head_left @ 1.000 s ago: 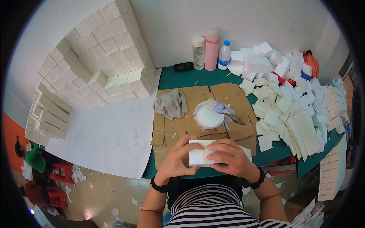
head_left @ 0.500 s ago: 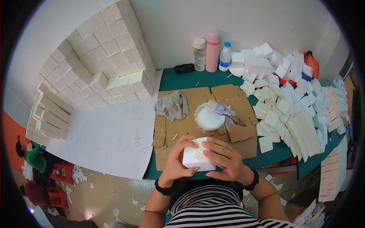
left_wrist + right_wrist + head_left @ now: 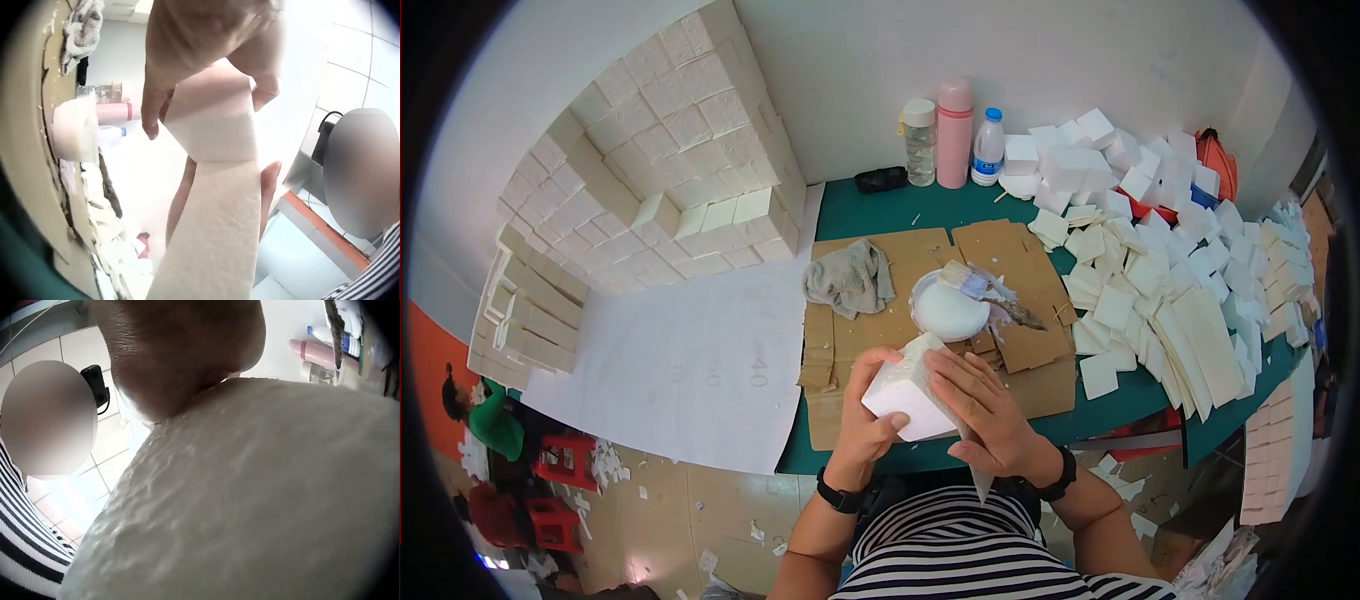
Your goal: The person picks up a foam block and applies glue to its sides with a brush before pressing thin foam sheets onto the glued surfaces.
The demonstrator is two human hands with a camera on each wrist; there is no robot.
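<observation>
In the head view my left hand (image 3: 860, 418) grips a white block (image 3: 903, 398) that looks like foam, fingers on its far side and thumb on the near face. A white, rough-textured strip (image 3: 209, 228) lies along the block and runs on past its end in the left wrist view. Against the block's right side, my right hand (image 3: 988, 412) presses the strip with long, straight fingers. The strip's loose end hangs below that hand and fills much of the right wrist view. A tub of white paste (image 3: 948, 308) stands on cardboard just beyond the hands.
A brush (image 3: 990, 290) lies across the tub's rim, with a grey rag (image 3: 848, 277) to its left. Loose white pieces (image 3: 1115, 290) heap up at right. Stacked blocks (image 3: 670, 120) rise at left. Bottles, including a pink flask (image 3: 954, 135), line the wall.
The block has turned and tilted in my left hand, so its plain face shows more. My right hand has slid from the top to the right side, with the strip's end now hanging below.
</observation>
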